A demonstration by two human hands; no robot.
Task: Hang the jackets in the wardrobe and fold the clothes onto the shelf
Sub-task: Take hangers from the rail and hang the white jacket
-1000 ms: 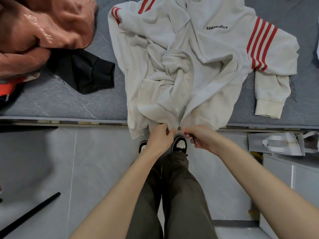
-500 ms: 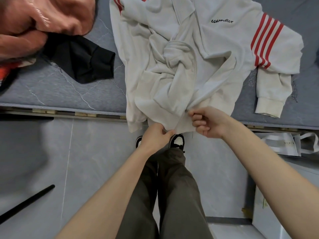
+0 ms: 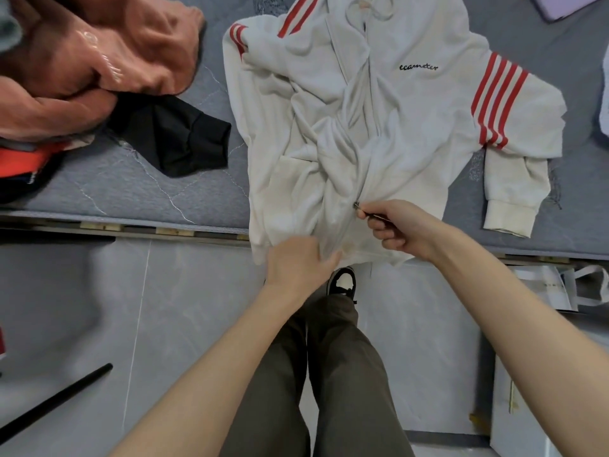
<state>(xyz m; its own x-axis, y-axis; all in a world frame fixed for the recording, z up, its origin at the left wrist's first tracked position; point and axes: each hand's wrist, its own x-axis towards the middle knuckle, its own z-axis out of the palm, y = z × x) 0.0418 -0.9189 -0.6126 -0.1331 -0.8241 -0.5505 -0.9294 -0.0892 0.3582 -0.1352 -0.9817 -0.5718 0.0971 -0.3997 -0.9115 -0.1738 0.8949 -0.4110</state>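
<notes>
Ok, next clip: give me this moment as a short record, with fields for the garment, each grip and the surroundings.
garment: white jacket with red sleeve stripes, front up on the grey mattress, hem over its edge
left grip: holds the hem beside the zip
right grip: pinches the zipper pull, low on the zip
nearby: orange garment and black garment left of the jacket

Grey quilted mattress fills the top half, w/ a strip of wooden slats along its lower edge. Below that, pale grey floor tiles. Black rod lying diagonal bottom left. White paper bag w/ handles mid right, white cabinet in the bottom right corner. Olive trousers + black-n-white shoe bottom center. Flat purple thing top right, can't tell what tbh.
</notes>
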